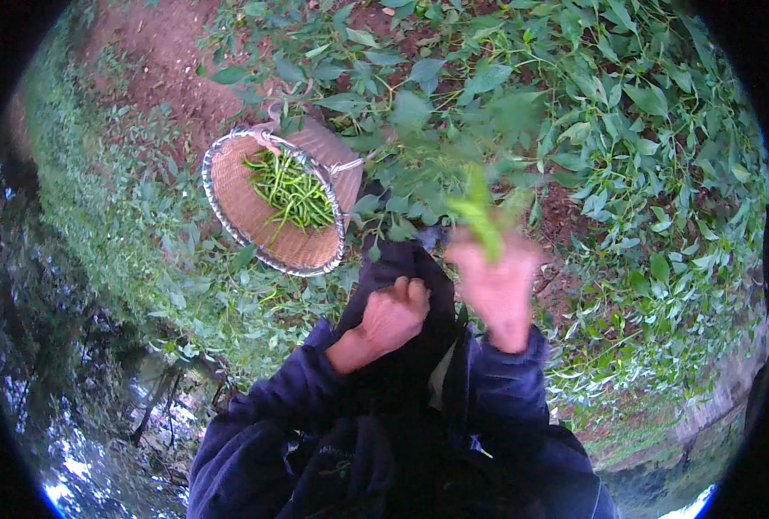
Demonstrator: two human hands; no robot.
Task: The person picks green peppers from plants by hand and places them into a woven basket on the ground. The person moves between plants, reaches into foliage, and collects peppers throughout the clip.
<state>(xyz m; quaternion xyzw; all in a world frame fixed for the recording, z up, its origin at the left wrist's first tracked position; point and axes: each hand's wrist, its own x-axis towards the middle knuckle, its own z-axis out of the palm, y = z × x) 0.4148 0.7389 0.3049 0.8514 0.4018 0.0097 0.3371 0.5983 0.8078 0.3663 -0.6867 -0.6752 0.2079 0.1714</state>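
My right hand (496, 279) is blurred by motion and holds a few long green chili peppers (481, 224) that stick out past the fingers. It is above the soil, close to the leaves of a pepper plant (417, 175). My left hand (387, 318) is over my dark trouser leg, its fingers curled into a loose fist; the inside of the palm is hidden. Ahead and to the left, a woven basket (228, 194) with a wrapped rim leans tilted toward me. Many green chili peppers (290, 191) lie inside it.
Leafy pepper plants (644, 130) spread densely to the right and ahead. Bare reddish soil (163, 71) shows at the far left. A strap (348, 166) is tied at the basket's rim. Trees (66, 363) appear at the lower left rim.
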